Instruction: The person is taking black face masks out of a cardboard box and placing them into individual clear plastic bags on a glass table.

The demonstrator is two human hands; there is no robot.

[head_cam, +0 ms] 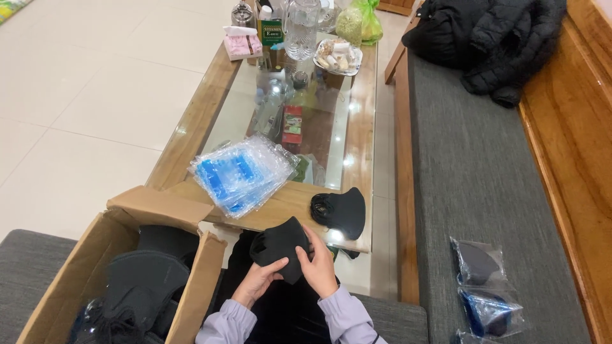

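**Mia:** What are the hands holding?

**Ben:** Both hold one soft black cloth face mask [280, 247], folded in half. It sits low in the middle, just above the person's lap, near the edge of the glass-topped wooden coffee table [363, 121].

**Mia:** How do the hands hold it?

**Ben:** The left hand [258, 280] is under the mask, fingers curled up around its bottom edge. The right hand [317, 264] is closed on the right side, thumb on top. Both grips are snug on the cloth.

**Mia:** What is close by?

**Ben:** Another black cloth mask with looped strings [341, 211] lies on the table, just past the hands. Next to it, to the left, is a stack of clear plastic bags with blue print [241, 173].

**Mia:** And the box?

**Ben:** An open brown cardboard box [86, 267] sits to the left. It has more black masks [143, 280] piled inside.

**Mia:** Anything on the right?

**Ben:** Yes. Masks packed in clear bags [488, 290] lie on the grey cushion of the wooden bench [484, 159], well apart from the hands. A puffy black jacket [491, 38] sits at its far end.
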